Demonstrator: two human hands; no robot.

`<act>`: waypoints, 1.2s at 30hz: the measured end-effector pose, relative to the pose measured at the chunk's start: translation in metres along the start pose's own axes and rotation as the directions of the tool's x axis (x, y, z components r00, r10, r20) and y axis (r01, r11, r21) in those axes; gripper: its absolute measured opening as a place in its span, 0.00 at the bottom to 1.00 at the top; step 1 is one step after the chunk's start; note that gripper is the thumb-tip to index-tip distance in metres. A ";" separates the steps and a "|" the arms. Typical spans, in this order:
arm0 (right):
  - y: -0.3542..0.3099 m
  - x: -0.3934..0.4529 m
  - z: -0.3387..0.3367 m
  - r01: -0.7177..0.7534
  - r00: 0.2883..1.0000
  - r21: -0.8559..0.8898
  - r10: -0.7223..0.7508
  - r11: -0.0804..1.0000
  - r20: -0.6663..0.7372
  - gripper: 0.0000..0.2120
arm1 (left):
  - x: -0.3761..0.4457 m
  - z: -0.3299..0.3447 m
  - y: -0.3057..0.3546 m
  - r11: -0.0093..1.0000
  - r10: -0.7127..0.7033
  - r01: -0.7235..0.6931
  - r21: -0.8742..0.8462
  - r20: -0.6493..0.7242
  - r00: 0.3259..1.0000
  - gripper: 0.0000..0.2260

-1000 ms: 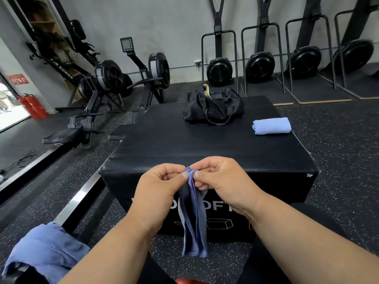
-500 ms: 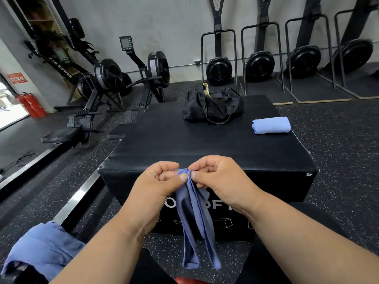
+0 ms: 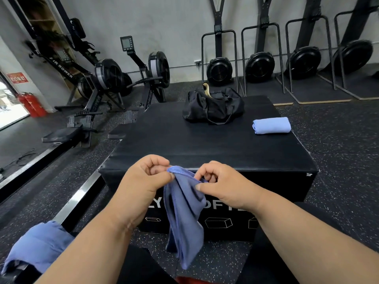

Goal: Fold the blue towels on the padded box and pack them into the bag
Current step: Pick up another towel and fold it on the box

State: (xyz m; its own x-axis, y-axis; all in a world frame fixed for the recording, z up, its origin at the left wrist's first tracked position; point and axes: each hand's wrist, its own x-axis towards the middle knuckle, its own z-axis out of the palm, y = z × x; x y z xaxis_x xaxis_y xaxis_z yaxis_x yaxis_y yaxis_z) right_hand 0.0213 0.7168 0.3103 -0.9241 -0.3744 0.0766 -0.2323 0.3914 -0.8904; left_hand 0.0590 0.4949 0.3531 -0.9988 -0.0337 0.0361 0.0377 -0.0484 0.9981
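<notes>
A blue towel (image 3: 184, 214) hangs in front of the black padded box (image 3: 184, 146), just before its near edge. My left hand (image 3: 143, 181) pinches the towel's top edge at the left. My right hand (image 3: 221, 185) pinches the same edge a little to the right, with a short span of cloth between the two hands. A folded blue towel (image 3: 271, 125) lies on the box at the far right. The black bag (image 3: 213, 106) sits at the box's far edge, with something tan sticking out of its top.
More blue cloth (image 3: 39, 244) lies in a heap at the lower left by my knee. Rowing machines (image 3: 106, 83) stand on the floor to the left. Several ski trainers (image 3: 260, 66) line the back wall. Red fire extinguishers (image 3: 32, 104) stand by the doorway.
My hands have drawn apart along the towel's top edge, the right one sliding to the right. The hanging cloth has opened out wider and swung slightly.
</notes>
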 end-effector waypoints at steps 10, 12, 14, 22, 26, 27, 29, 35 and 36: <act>0.020 -0.004 0.005 0.046 0.999 -0.161 -0.044 0.986 0.014 0.10 | 0.005 -0.018 0.007 1.000 0.023 -0.023 0.011 0.051 0.998 0.11; 0.018 -0.004 0.005 0.082 0.997 -0.141 -0.083 0.987 -0.001 0.11 | 0.004 -0.020 0.006 1.000 0.019 -0.021 0.021 0.074 0.997 0.12; 0.015 -0.005 0.006 0.108 0.994 -0.102 -0.108 0.989 0.009 0.10 | 0.004 -0.022 0.006 0.999 0.031 -0.032 0.015 0.082 0.996 0.12; 0.013 -0.009 0.009 0.152 0.988 0.014 -0.152 0.988 -0.006 0.09 | 0.007 -0.034 0.004 0.999 0.052 -0.052 -0.001 0.088 0.995 0.13; 0.006 -0.011 0.004 0.184 0.979 0.012 -0.182 0.983 -0.095 0.10 | 0.008 -0.043 0.000 0.990 0.102 -0.103 0.094 0.015 0.995 0.12; 0.004 -0.012 0.002 0.198 0.974 -0.009 -0.198 0.980 -0.107 0.10 | 0.007 -0.045 -0.001 0.981 0.121 -0.121 0.150 0.015 0.993 0.12; -0.002 -0.013 -0.002 0.226 0.966 -0.069 -0.232 0.972 -0.113 0.10 | 0.006 -0.050 -0.006 0.947 0.152 -0.159 0.280 0.048 0.987 0.12; -0.016 -0.013 -0.011 0.275 0.942 -0.083 -0.285 0.958 -0.175 0.12 | 0.007 -0.046 -0.016 0.927 0.070 -0.086 0.366 0.057 0.996 0.17; -0.017 -0.013 -0.012 0.273 0.944 -0.058 -0.279 0.960 -0.177 0.12 | 0.008 -0.044 -0.016 0.941 0.037 -0.052 0.334 0.052 0.998 0.18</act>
State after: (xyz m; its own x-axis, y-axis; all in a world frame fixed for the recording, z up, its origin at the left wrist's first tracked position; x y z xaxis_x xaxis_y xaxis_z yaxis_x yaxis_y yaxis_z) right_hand 0.0337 0.7253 0.3304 -0.8611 -0.3142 0.3998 -0.4929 0.3227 -0.8080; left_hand 0.0517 0.4518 0.3352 -0.9970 0.0165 0.0752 0.0768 0.2896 0.9541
